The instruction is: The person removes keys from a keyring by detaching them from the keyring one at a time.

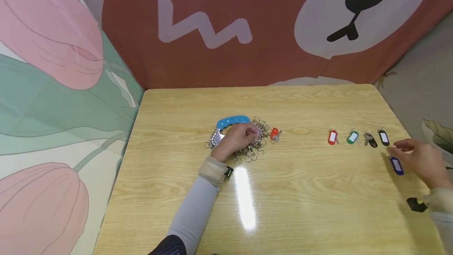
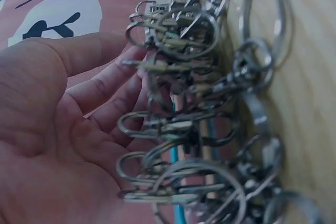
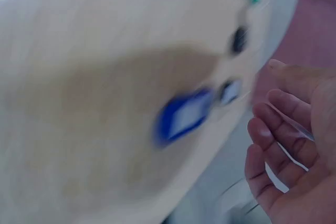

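Observation:
A large ring of metal key clips (image 2: 184, 127) with a blue handle (image 1: 232, 121) lies on the table, small split rings fanning out around it. My left hand (image 1: 238, 139) is over its right side, thumb and fingertips pinching among the clips. In the left wrist view, the clips partly cover those fingertips. At the far right, my right hand (image 1: 421, 160) hovers with loosely bent fingers and nothing in them. Just below its fingertips is a blue key tag (image 1: 396, 166) with a white label. A black key tag (image 1: 383, 137) lies just beyond.
On the wooden table (image 1: 301, 192), a red tag with a key (image 1: 274, 133) lies against the clips' right side. Farther right are another red tag (image 1: 332, 137), a green tag (image 1: 352, 137) and a black tag with keys (image 1: 371, 140). Printed cloth (image 1: 269, 62) hangs behind.

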The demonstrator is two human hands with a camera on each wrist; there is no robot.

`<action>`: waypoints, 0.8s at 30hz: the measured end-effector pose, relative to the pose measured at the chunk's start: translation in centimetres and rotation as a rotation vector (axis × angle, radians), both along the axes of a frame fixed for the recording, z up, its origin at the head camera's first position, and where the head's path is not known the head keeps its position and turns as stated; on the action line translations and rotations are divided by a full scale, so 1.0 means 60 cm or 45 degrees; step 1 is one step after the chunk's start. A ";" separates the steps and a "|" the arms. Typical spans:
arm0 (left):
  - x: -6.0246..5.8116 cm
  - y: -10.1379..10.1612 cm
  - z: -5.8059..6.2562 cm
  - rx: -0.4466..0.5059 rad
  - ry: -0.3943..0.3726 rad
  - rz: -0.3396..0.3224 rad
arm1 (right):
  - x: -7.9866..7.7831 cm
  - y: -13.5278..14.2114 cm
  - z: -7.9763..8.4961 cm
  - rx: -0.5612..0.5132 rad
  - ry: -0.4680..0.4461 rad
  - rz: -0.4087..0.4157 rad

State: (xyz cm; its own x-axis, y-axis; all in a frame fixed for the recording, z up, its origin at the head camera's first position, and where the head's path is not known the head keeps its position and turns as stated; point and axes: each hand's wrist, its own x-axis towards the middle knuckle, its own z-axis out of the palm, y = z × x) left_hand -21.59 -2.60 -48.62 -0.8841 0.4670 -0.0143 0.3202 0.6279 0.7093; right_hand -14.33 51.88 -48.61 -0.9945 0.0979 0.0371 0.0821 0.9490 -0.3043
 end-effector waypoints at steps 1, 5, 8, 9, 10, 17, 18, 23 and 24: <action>0.001 0.000 0.002 0.012 -0.001 0.008 | -0.003 -0.016 0.007 0.000 0.062 0.044; 0.004 0.000 0.010 0.040 -0.005 0.024 | -0.018 -0.094 0.036 -0.002 0.284 0.305; 0.006 0.002 0.013 0.056 -0.024 0.023 | -0.029 -0.157 0.052 -0.007 0.347 0.484; 0.006 0.003 0.014 0.059 -0.028 0.020 | -0.033 -0.177 0.055 -0.009 0.357 0.538; 0.007 0.003 0.014 0.064 -0.028 0.019 | -0.036 -0.198 0.058 -0.025 0.353 0.592; 0.008 0.004 0.015 0.100 -0.034 0.021 | -0.083 -0.339 0.051 -0.120 0.269 0.887; 0.008 0.004 0.015 0.101 -0.032 0.020 | -0.091 -0.357 0.047 -0.142 0.254 0.916; 0.006 0.006 0.015 0.081 -0.008 0.011 | -0.129 -0.429 0.020 -0.233 0.142 1.056; 0.006 0.006 0.016 0.078 -0.007 0.010 | -0.135 -0.440 0.014 -0.249 0.116 1.081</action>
